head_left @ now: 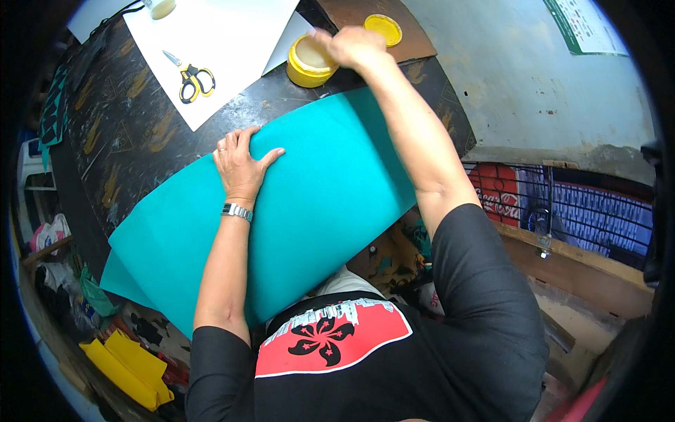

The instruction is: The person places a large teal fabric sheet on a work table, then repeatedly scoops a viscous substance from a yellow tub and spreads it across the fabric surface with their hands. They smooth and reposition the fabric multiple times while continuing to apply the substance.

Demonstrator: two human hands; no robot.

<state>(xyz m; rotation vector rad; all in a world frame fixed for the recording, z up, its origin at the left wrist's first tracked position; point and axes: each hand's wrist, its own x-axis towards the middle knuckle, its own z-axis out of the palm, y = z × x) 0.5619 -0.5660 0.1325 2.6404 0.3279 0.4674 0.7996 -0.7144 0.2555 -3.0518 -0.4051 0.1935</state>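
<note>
From where I stand, a broad teal sheet (323, 190) spreads over the near side of the dark, scuffed counter (158, 133) and reaches back to the person's waist, a second teal layer showing at its left corner. The left hand (240, 165) lies on it close to the far edge, fingers spread and thumb out wide, pressing from above; that grip is slack, closed around nothing. The right hand (354, 48) is up at the right rim of an open yellow tub (311, 76) of pale paste. It's blurred, so I can't tell how far its grip is closed or whether it holds anything. Just beyond, a yellow lid (383, 29) rests on a brown board (418, 48). Off to the left, scissors with yellow-and-black handles (191, 81) lie on a large white sheet (211, 35), blades slightly parted.
</note>
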